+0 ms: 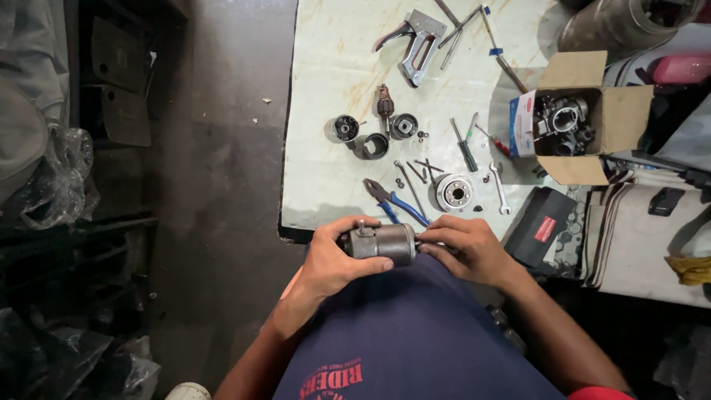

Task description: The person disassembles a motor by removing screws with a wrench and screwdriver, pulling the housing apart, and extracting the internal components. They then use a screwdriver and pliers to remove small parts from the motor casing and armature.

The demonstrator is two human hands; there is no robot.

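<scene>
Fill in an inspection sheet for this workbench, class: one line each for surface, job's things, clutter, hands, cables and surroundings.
Surface: pale, stained tabletop, parts spread over its right half.
Job's things: grey metal motor cylinder held above the table's near edge.
Clutter: blue-handled pliers, round silver end cap, green-handled screwdriver, metal staple gun, small dark ring-shaped housings, open cardboard box of metal parts.
Hands: left hand wraps the cylinder; right hand pinches at its right end.
Cables: nothing seen.
Surroundings: dark floor on the left, crumpled clear plastic, black case on the right.
</scene>
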